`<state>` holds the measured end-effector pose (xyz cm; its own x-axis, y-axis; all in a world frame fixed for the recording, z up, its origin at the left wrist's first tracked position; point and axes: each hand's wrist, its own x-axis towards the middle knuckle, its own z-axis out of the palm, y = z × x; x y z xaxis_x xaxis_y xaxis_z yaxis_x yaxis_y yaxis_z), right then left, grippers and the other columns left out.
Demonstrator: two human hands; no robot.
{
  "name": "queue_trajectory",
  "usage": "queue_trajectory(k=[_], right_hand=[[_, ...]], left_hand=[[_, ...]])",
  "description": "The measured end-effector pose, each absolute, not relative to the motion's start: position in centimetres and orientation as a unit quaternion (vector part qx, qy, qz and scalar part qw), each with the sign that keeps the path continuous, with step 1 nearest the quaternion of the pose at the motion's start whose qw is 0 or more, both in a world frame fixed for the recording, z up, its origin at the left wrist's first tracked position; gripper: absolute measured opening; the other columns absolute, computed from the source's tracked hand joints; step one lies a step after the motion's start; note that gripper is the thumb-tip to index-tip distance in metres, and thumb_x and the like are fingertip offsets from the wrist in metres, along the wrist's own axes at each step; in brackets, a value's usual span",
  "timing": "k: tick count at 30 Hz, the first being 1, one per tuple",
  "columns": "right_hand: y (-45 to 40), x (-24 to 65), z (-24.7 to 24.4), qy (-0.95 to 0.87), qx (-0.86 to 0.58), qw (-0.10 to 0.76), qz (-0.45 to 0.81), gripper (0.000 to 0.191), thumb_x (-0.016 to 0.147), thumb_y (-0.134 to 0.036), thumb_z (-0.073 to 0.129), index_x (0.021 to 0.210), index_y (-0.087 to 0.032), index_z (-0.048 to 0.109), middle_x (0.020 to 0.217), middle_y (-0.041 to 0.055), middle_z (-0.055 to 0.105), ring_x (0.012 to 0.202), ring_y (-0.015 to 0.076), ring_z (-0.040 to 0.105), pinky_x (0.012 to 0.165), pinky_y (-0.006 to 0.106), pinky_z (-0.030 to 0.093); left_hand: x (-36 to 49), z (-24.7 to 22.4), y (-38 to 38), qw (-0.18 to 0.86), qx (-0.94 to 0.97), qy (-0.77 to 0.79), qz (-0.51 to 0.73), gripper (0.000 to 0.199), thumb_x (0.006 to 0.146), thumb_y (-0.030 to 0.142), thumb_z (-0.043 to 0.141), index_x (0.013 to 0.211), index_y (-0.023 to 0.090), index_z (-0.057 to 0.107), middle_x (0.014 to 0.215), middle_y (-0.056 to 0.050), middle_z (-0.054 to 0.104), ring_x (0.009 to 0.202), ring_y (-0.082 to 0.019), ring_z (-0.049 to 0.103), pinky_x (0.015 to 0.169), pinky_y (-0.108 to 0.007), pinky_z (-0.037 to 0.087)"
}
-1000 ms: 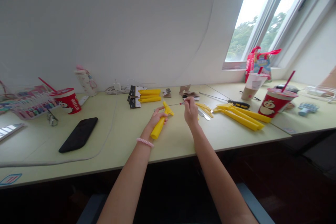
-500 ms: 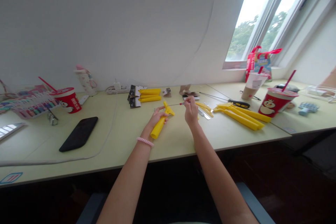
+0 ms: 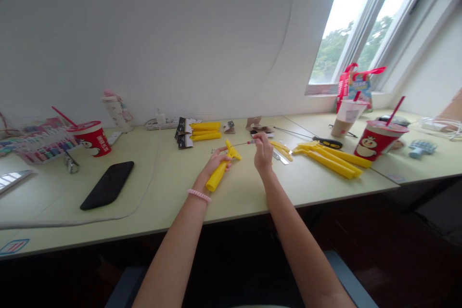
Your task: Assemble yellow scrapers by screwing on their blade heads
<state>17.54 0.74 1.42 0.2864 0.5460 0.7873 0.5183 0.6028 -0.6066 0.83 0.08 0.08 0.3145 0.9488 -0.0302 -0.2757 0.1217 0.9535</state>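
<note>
My left hand (image 3: 215, 163) is wrapped round a yellow plastic handle (image 3: 217, 177) with a wider head at its upper end, tilted above the table. My right hand (image 3: 263, 154) grips a thin screwdriver (image 3: 249, 142), whose metal shaft points left and reaches the head of the handle. Just right of my right hand lie flat yellow pieces (image 3: 282, 150) and a metal blade (image 3: 280, 158). Several more yellow handles (image 3: 334, 161) rest farther right. Behind my left hand, packaged yellow handles (image 3: 205, 131) lie with black cards (image 3: 185, 134).
A black phone (image 3: 108, 185) and a white cable (image 3: 144, 197) lie at the left. Red cups stand left (image 3: 94, 139) and right (image 3: 377, 142). A long black-handled screwdriver (image 3: 327, 142) lies near a pale cup (image 3: 348, 118). Brown card pieces (image 3: 254, 122) sit by the wall.
Both hands keep their hold. The head of the yellow handle has shifted very slightly to the right, and the view has moved a little.
</note>
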Motion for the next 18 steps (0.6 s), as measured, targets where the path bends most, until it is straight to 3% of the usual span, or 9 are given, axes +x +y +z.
queue_trajectory(k=[3,7,11,18], right_hand=[[0.82,17.55,1.46,-0.593,-0.429,0.682,-0.008,0.021,0.085,-0.026,0.033,0.08,-0.019,0.052,0.075,0.0019,0.056,0.071,0.0147,0.051,0.065,0.026,0.038],[0.54,17.35,1.58,-0.571,-0.443,0.691,0.019,0.017,0.084,-0.032,0.043,0.085,-0.018,0.052,0.062,-0.0025,0.051,0.054,0.011,0.046,0.052,0.022,0.034],[0.32,17.28,1.68,-0.571,-0.464,0.677,0.011,0.021,0.084,-0.035,0.042,0.075,-0.018,0.051,0.054,-0.0041,0.047,0.048,0.01,0.041,0.049,0.022,0.031],[0.73,17.46,1.48,-0.598,-0.44,0.67,-0.001,0.02,0.085,-0.027,0.034,0.087,-0.019,0.052,0.074,0.0017,0.055,0.069,0.0147,0.05,0.063,0.026,0.037]], left_hand=[[0.8,0.15,-0.06,0.66,0.476,0.352,0.462,0.055,0.068,0.007,0.054,0.12,0.018,0.038,0.085,-0.007,0.056,0.048,-0.005,0.048,0.042,-0.016,0.037],[0.76,0.16,-0.09,0.661,0.477,0.349,0.462,0.055,0.069,0.007,0.054,0.121,0.017,0.037,0.087,-0.008,0.055,0.048,-0.005,0.048,0.042,-0.017,0.037],[0.78,0.09,0.04,0.661,0.476,0.353,0.461,0.056,0.068,0.008,0.055,0.12,0.018,0.038,0.088,-0.008,0.056,0.048,-0.005,0.048,0.042,-0.017,0.037],[0.83,-0.06,0.22,0.664,0.476,0.35,0.459,0.061,0.066,0.009,0.055,0.123,0.022,0.036,0.083,-0.005,0.056,0.046,-0.005,0.049,0.041,-0.016,0.037]])
